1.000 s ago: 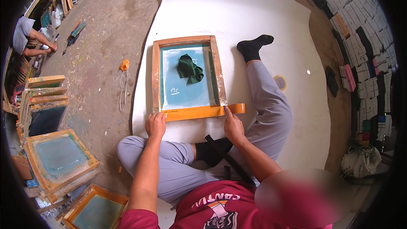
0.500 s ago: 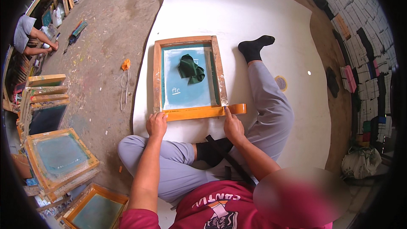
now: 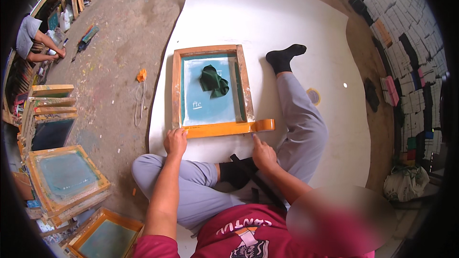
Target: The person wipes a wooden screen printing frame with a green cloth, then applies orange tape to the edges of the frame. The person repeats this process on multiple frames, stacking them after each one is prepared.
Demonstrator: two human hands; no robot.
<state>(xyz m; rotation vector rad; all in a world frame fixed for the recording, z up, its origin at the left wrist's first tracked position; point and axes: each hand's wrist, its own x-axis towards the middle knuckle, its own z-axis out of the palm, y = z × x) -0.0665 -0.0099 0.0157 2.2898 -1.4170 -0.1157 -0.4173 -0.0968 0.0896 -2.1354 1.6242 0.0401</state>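
Observation:
A wooden screen-printing frame (image 3: 176, 86) with blue-green mesh lies in front of me on a white sheet. Crumpled dark green cloth (image 3: 213, 81) rests on the mesh. A strip of orange-brown packing tape (image 3: 217, 129) runs along the frame's near side, its roll (image 3: 265, 125) still attached at the right end. My left hand (image 3: 176, 142) pinches the strip's left end by the near left corner. My right hand (image 3: 263, 152) is partly closed, index finger stretched to the strip's near edge beside the roll. Something small and bluish shows at that fingertip; its kind is unclear.
Stacked printing frames (image 3: 67, 174) stand on the floor at left, with another frame (image 3: 107, 239) nearer. A yellow tape roll (image 3: 313, 97) lies beyond my right leg. White stacks (image 3: 411, 52) line the right side. Another person's hands (image 3: 60, 53) are far left.
My right hand has drawn back toward me, its fingertip going from the frame's near right corner to the tape's near edge. My left hand stays on the strip's left end.

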